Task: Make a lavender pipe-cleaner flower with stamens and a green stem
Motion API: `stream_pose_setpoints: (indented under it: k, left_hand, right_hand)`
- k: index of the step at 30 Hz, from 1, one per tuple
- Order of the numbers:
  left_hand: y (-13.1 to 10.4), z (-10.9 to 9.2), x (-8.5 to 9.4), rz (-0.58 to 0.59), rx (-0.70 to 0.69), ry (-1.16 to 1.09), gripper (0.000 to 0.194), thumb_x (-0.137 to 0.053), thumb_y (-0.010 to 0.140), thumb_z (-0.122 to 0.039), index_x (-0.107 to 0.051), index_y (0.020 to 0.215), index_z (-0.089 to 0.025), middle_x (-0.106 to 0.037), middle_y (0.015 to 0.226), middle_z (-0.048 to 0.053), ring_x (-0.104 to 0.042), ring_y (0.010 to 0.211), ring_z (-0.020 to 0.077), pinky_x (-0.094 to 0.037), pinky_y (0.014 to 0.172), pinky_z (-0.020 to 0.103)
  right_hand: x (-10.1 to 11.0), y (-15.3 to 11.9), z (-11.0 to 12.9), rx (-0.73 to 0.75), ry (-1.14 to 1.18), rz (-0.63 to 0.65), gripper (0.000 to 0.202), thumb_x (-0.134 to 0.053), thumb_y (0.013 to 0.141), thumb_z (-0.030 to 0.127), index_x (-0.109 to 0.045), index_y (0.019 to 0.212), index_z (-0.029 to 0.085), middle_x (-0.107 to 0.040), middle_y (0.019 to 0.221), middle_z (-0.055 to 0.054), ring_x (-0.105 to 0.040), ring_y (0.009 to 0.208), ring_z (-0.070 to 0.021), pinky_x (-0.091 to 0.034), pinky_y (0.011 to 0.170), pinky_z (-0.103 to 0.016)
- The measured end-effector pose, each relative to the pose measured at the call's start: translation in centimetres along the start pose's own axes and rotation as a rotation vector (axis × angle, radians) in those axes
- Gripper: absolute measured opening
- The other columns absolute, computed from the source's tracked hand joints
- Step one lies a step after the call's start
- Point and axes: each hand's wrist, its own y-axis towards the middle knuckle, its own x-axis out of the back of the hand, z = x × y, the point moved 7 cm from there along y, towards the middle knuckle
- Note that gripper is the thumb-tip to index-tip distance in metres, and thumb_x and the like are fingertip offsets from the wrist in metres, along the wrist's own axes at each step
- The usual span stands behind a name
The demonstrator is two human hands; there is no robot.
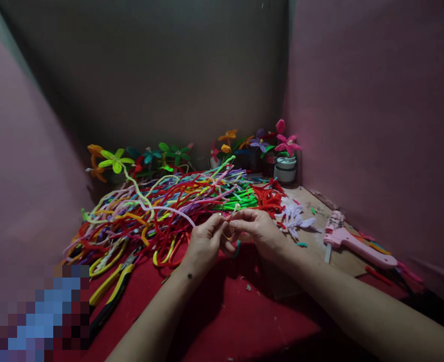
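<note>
My left hand (209, 239) and my right hand (257, 229) meet fingertip to fingertip over the front edge of the pile. Both are closed in a pinch around a thin pipe cleaner, whose pale tip (236, 207) pokes up above the fingers. Most of that piece is hidden by my fingers. A bit of teal pipe cleaner (238, 248) shows just under my right hand. Behind my hands spreads a large tangle of coloured pipe cleaners (161, 196), with a bundle of green ones (239, 198) close to my right fingers.
Yellow-handled pliers (111, 291) lie on the red cloth (244, 311) at left. On a brown board (320, 206) at right are red pieces (269, 198), white pieces (294, 216) and a pink glue gun (357, 244). Pipe-cleaner flowers (116, 161) stand along the back wall.
</note>
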Motion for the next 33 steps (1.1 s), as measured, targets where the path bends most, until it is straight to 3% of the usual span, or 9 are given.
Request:
stream_pose_setpoints:
  k: [4, 8, 12, 17, 21, 28, 33]
  left_hand:
    - [0.1, 0.3, -0.1, 0.046, 0.089, -0.172, 0.016, -0.05, 0.08, -0.028, -0.051, 0.07, -0.015, -0.057, 0.049, -0.003, -0.056, 0.038, 0.0109, -0.045, 0.04, 0.02]
    - [0.2, 1.0, -0.6, 0.15, 0.173, -0.363, 0.019, -0.053, 0.078, -0.029, -0.051, 0.068, -0.014, -0.06, 0.053, -0.001, -0.055, 0.034, 0.0111, -0.043, 0.034, 0.02]
    - [0.0, 1.4, -1.1, 0.27, 0.247, -0.535, 0.021, -0.053, 0.08, -0.03, -0.054, 0.068, -0.012, -0.061, 0.052, 0.001, -0.052, 0.032, 0.0101, -0.041, 0.029, 0.018]
    - [-0.4, 1.1, -1.4, 0.319, 0.296, -0.654, 0.018, -0.058, 0.077, -0.028, -0.056, 0.072, -0.011, -0.063, 0.054, 0.003, -0.05, 0.03, 0.0084, -0.041, 0.026, 0.017]
    - [-0.7, 0.8, -1.4, 0.331, 0.284, -0.693, 0.017, -0.058, 0.077, -0.027, -0.057, 0.074, -0.011, -0.063, 0.053, 0.002, -0.046, 0.027, 0.0068, -0.038, 0.022, 0.016]
    - [-0.7, 1.3, -0.9, 0.284, 0.312, -0.587, 0.017, -0.056, 0.078, -0.026, -0.056, 0.073, -0.01, -0.062, 0.052, 0.002, -0.044, 0.025, 0.006, -0.036, 0.022, 0.015]
    - [-0.5, 1.8, -0.5, 0.212, 0.347, -0.537, 0.017, -0.058, 0.076, -0.028, -0.056, 0.073, -0.011, -0.057, 0.046, -0.002, -0.036, 0.021, 0.0034, -0.032, 0.021, 0.014]
  right_hand:
    - [0.0, 0.4, -1.3, -0.095, 0.132, 0.078, 0.025, -0.072, 0.06, 0.025, -0.065, 0.082, 0.015, -0.06, 0.062, 0.0, -0.052, 0.05, -0.0093, -0.039, 0.053, -0.024]
    - [0.2, 0.3, -1.9, -0.133, 0.137, 0.045, 0.026, -0.072, 0.062, 0.027, -0.066, 0.083, 0.013, -0.059, 0.061, 0.0, -0.05, 0.05, -0.009, -0.038, 0.055, -0.025]
    - [0.0, 0.0, -0.1, -0.021, 0.011, 0.034, 0.018, -0.069, 0.065, 0.029, -0.067, 0.073, 0.012, -0.057, 0.062, 0.0, -0.045, 0.051, -0.0071, -0.033, 0.051, -0.023]
    - [-0.2, 0.1, 1.6, 0.07, -0.103, 0.102, 0.016, -0.068, 0.067, 0.029, -0.068, 0.07, 0.013, -0.058, 0.061, 0.0, -0.044, 0.05, -0.0064, -0.031, 0.048, -0.021]
    - [-0.3, 0.2, 1.0, -0.032, -0.011, 0.174, 0.021, -0.069, 0.066, 0.031, -0.067, 0.077, 0.014, -0.062, 0.062, -0.001, -0.049, 0.047, -0.0076, -0.035, 0.047, -0.022]
    - [-0.2, 0.1, 0.6, -0.097, 0.011, 0.19, 0.022, -0.072, 0.061, 0.026, -0.065, 0.076, 0.012, -0.064, 0.061, -0.001, -0.05, 0.045, -0.0074, -0.035, 0.044, -0.02]
    - [0.1, 0.4, 0.6, -0.005, -0.101, 0.193, 0.018, -0.069, 0.065, 0.029, -0.067, 0.072, 0.012, -0.061, 0.062, 0.001, -0.042, 0.045, -0.0041, -0.029, 0.042, -0.018]
